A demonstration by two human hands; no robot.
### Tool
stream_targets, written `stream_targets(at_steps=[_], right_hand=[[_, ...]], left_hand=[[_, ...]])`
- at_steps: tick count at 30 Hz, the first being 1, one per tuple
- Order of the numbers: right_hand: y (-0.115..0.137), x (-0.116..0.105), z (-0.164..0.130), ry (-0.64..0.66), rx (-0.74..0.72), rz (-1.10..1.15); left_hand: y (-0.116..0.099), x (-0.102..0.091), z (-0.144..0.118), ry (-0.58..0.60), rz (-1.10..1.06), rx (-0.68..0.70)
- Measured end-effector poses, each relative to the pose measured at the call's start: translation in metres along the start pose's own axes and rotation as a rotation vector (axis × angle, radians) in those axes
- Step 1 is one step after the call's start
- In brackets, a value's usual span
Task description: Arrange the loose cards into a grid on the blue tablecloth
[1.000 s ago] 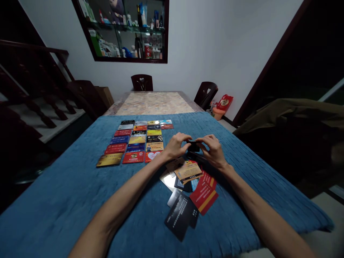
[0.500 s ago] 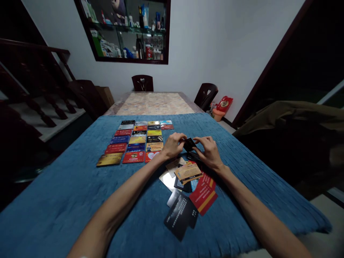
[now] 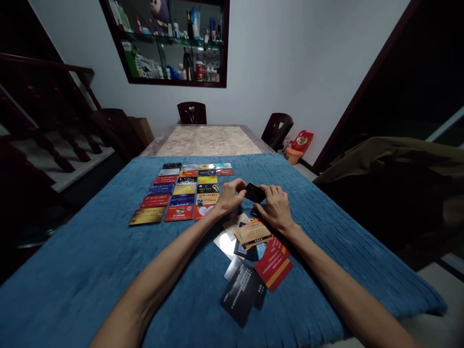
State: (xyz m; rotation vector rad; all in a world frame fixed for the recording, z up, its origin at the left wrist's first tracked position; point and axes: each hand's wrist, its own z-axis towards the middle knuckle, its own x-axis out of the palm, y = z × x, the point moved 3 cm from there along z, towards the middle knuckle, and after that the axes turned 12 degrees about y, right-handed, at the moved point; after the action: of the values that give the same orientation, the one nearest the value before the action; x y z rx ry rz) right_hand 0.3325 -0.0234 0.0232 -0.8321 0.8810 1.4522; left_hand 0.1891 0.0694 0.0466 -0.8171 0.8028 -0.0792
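Observation:
My left hand [image 3: 229,195] and my right hand [image 3: 276,208] both pinch a small black card [image 3: 254,192] just above the blue cloth [image 3: 90,251]. To their left lies a neat grid of cards [image 3: 184,191] in rows, red, blue, yellow and black. Below my hands sits a loose heap of cards [image 3: 253,251], among them an orange one [image 3: 253,233], a red one [image 3: 273,263] and a large black one [image 3: 241,292]. Another dark card under my right hand is mostly hidden.
The blue cloth covers the near half of a long table [image 3: 208,139] with a marbled top. Two dark chairs [image 3: 192,112] stand at the far end. A wall cabinet [image 3: 170,41] holds bottles. A staircase railing [image 3: 47,116] is at left, a brown draped object [image 3: 398,159] at right.
Both hands have drifted slightly left and away with the black card, which now lies flatter between the fingers. The card piles stay where they were.

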Motion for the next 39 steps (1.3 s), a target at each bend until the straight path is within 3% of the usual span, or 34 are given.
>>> stream_targets(at_steps=[13,29,39], right_hand=[[0.000,-0.002,0.001,-0.030,0.007,-0.033],[-0.002,-0.008,-0.003,-0.115,-0.027,0.010],[-0.006,-0.013,-0.004,-0.152,-0.140,-0.036]], left_hand=[[0.005,-0.001,-0.001,-0.016,-0.079,-0.022],[0.009,-0.001,-0.009,0.054,0.143,0.035],[0.002,-0.012,-0.018,0.151,0.378,0.210]])
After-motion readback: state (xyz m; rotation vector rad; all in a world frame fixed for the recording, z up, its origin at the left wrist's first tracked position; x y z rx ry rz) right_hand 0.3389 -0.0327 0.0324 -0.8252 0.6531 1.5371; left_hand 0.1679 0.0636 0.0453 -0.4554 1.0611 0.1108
